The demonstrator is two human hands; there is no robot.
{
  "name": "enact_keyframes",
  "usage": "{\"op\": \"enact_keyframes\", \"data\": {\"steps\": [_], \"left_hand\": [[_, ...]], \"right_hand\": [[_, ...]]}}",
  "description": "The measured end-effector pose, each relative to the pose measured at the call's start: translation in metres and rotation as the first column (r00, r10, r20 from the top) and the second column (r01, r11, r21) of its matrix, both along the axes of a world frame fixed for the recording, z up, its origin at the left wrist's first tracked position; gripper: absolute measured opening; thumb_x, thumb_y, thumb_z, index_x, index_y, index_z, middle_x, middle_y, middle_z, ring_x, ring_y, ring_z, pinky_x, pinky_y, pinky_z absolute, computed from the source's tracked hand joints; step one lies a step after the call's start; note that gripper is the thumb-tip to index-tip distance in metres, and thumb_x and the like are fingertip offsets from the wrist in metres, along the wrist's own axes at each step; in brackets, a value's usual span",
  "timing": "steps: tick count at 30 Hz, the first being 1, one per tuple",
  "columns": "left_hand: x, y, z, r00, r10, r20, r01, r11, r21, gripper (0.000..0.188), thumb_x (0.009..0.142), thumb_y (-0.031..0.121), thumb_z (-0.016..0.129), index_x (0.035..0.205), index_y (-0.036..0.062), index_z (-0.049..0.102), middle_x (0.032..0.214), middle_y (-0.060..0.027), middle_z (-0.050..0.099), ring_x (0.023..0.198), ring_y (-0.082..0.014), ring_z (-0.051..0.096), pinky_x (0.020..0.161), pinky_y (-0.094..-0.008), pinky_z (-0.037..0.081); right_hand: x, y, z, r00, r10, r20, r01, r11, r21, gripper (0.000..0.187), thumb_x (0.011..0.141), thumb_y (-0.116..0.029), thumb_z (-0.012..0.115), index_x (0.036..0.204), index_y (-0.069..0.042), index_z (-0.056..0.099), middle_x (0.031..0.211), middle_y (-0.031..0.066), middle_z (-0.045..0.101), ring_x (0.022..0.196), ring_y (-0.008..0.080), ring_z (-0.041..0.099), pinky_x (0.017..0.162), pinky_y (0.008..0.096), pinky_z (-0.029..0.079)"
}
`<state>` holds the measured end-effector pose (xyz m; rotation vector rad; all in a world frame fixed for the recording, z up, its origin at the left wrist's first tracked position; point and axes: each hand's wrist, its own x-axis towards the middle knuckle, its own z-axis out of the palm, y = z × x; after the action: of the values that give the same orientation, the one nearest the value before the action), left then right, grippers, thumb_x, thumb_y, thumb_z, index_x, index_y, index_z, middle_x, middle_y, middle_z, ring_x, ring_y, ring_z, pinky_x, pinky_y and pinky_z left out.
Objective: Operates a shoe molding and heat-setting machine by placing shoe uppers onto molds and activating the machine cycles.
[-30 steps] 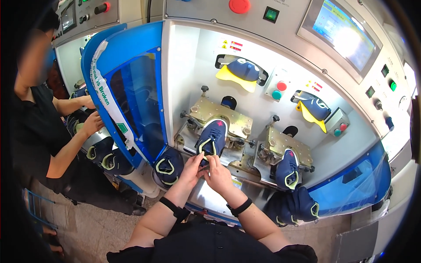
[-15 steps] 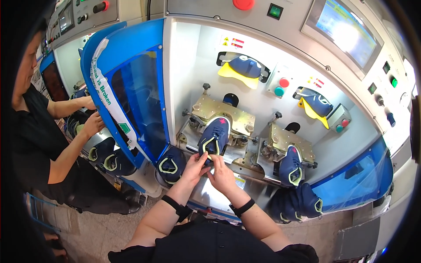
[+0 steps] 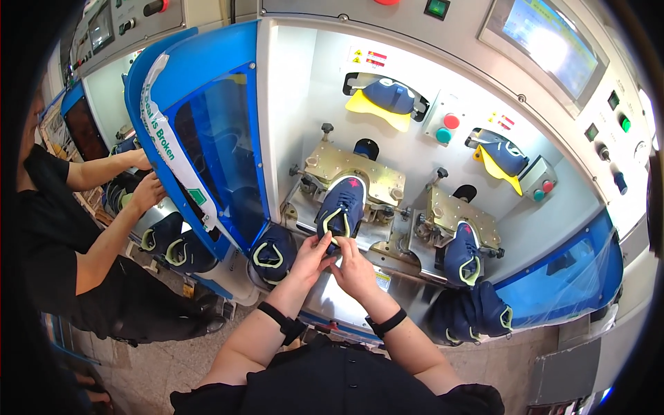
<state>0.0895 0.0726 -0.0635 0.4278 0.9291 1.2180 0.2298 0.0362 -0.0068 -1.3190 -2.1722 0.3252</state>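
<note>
A navy shoe upper [image 3: 345, 199] with a lime-edged collar lies toe-away at the left station of the machine, against a brass-coloured metal plate [image 3: 325, 162]. My left hand [image 3: 312, 259] pinches its heel end from the left, thumb up on the collar. From the right, my right hand [image 3: 354, 267] grips the same heel edge, fingertips close to the left hand's. Both hands partly cover the heel. At the right station another navy shoe upper [image 3: 460, 259] lies against a similar plate [image 3: 460, 207], untouched.
Left of my hands sits a navy shoe upper [image 3: 271, 254]; several more [image 3: 477, 312] are bunched at the right. Blue door panels [image 3: 214, 138] flank the lit cabinet. Yellow-and-navy padded parts [image 3: 384, 104] hang from its back wall, beside button boxes [image 3: 446, 121]. A co-worker's hands [image 3: 147, 190] are at the left.
The whole view has shifted slightly. Both my hands stay at the heel of the shoe upper, with only small finger movement. The co-worker's head has shifted towards the left rim.
</note>
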Motion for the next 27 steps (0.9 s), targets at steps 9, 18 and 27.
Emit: {"op": "enact_keyframes", "data": {"steps": [9, 18, 27], "left_hand": [[0.001, 0.000, -0.002, 0.999, 0.016, -0.028, -0.016, 1.000, 0.000, 0.046, 0.093, 0.036, 0.069, 0.122, 0.0062, 0.050, 0.103, -0.0035, 0.061, 0.088, -0.0132, 0.061, 0.073, -0.0306, 0.056], [0.004, -0.003, 0.004, 0.998, 0.052, -0.045, -0.053, 0.998, -0.016, 0.047, 0.091, 0.037, 0.071, 0.120, 0.0061, 0.052, 0.100, -0.0018, 0.059, 0.085, -0.0113, 0.058, 0.071, -0.0293, 0.057], [0.006, -0.006, 0.011, 0.997, 0.061, -0.055, -0.061, 0.998, 0.003, 0.050, 0.091, 0.035, 0.072, 0.124, 0.0051, 0.049, 0.103, -0.0043, 0.059, 0.091, -0.0130, 0.061, 0.071, -0.0287, 0.057]], "right_hand": [[0.002, -0.001, 0.004, 1.000, 0.002, 0.013, -0.001, 1.000, -0.020, 0.060, 0.080, -0.013, 0.067, 0.134, -0.009, 0.042, 0.125, 0.0133, 0.053, 0.101, 0.0355, 0.064, 0.076, 0.0429, 0.056], [0.004, -0.001, 0.004, 1.000, 0.016, 0.013, -0.016, 1.000, -0.023, 0.060, 0.080, -0.012, 0.068, 0.134, -0.010, 0.042, 0.126, 0.0134, 0.053, 0.103, 0.0355, 0.064, 0.077, 0.0422, 0.056], [0.006, 0.003, -0.004, 1.000, 0.020, -0.001, -0.020, 0.999, -0.041, 0.061, 0.080, -0.013, 0.068, 0.134, -0.009, 0.042, 0.127, 0.0146, 0.053, 0.103, 0.0369, 0.063, 0.078, 0.0438, 0.055]]}}
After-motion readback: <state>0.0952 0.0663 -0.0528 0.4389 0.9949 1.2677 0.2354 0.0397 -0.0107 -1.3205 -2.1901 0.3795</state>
